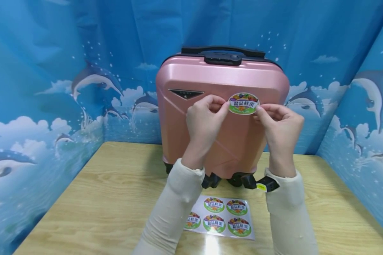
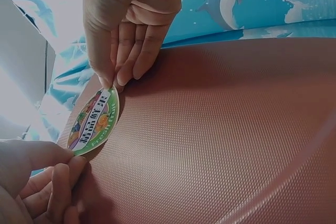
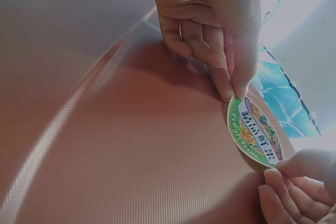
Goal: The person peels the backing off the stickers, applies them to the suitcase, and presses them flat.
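An oval fruit sticker (image 1: 243, 103) with a green and purple border is stretched between both hands, in front of the upper right part of a pink suitcase (image 1: 210, 141). The left hand (image 1: 207, 120) pinches the sticker's left end between thumb and index finger. At its other end, the right hand (image 1: 279, 131) pinches it the same way. In the left wrist view the sticker (image 2: 94, 121) lies very near the ribbed shell (image 2: 210, 129); whether it touches, I cannot tell. The right wrist view shows the same sticker (image 3: 255, 132) with a thumb at each end.
A sheet of several matching stickers (image 1: 221, 232) lies on the wooden table (image 1: 115, 198) below the forearms. The suitcase stands upright on black wheels, with a black handle (image 1: 223, 51) on top. Behind hangs a blue dolphin-print curtain (image 1: 131, 53). A black triangular badge (image 1: 186, 94) sits on the shell.
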A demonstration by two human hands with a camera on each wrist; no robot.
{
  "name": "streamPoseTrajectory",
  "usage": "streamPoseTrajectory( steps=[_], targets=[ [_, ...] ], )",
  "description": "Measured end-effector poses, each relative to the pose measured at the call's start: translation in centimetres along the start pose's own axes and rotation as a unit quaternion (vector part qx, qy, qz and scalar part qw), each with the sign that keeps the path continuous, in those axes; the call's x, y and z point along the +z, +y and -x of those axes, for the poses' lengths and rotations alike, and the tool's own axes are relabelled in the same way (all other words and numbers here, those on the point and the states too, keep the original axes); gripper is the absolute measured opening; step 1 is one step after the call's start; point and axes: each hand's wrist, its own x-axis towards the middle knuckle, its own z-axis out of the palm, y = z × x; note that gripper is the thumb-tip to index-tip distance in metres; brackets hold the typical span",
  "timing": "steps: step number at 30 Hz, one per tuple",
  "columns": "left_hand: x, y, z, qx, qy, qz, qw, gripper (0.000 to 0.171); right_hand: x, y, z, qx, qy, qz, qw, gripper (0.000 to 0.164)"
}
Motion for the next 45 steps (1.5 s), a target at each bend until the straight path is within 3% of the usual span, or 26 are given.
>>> streamPoseTrajectory(
  steps=[14, 24, 45],
  targets=[
    [0.2, -0.11, -0.02, 0.0, -0.004, 0.006, 1.0, 0.016, -0.09, -0.08, -0.1, 0.019, 0.0, -0.019, 1.0, 0.022],
    [0.13, -0.33, -0.05, 0.003, 0.0, 0.009, 1.0, 0.016, 0.1, -0.16, -0.03, 0.009, -0.008, 0.066, 0.998, 0.024],
    [0.8, -0.05, 0.35, 0.016, -0.01, 0.03, 0.9994, 0.016, 0.23, 0.03, 0.17, -0.028, 0.0, 0.091, 0.995, 0.024]
  ],
)
